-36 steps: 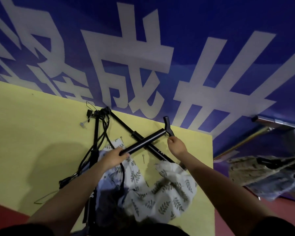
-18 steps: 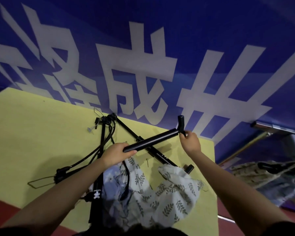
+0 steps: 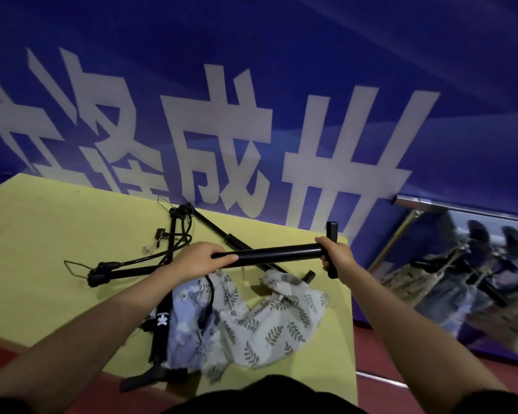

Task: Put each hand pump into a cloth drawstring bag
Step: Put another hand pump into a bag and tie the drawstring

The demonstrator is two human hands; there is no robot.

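Right now the left hand (image 3: 196, 259) and right hand (image 3: 335, 256) each grip an end of the pump (image 3: 277, 253) above the counter (image 3: 42, 234), so its handle could catch the leafy bag (image 3: 269, 324) and miss the opening.

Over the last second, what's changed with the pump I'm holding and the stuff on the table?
The held pump has been lifted off the pile and turned from a slant to nearly level. The right hand shifted from pinching below the T-handle to gripping it; the left hand still grips the barrel's other end. The other pumps, the leaf-print bag and the blue bag stayed on the yellow table.
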